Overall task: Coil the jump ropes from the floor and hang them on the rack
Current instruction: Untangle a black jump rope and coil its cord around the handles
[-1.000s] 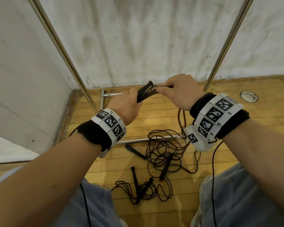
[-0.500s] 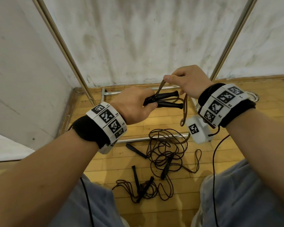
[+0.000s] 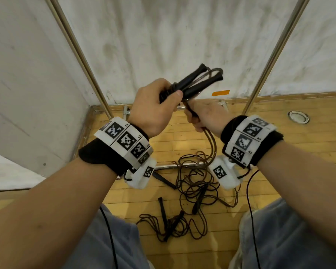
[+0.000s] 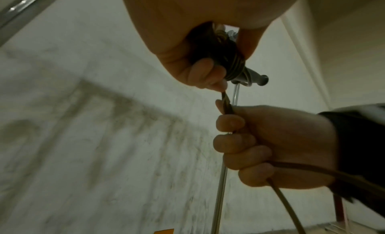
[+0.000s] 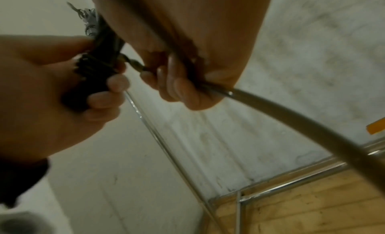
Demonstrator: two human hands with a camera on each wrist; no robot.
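Two black jump-rope handles, with brown cord wound round them, are gripped by the curled fingers of the left hand at chest height. Just below, the trailing brown cord is clenched in the fist of the right hand. From that fist the cord hangs down to a tangled heap of ropes on the wooden floor. A second tangled rope lies nearer the knees. The metal rack poles are seen rising against the white wall.
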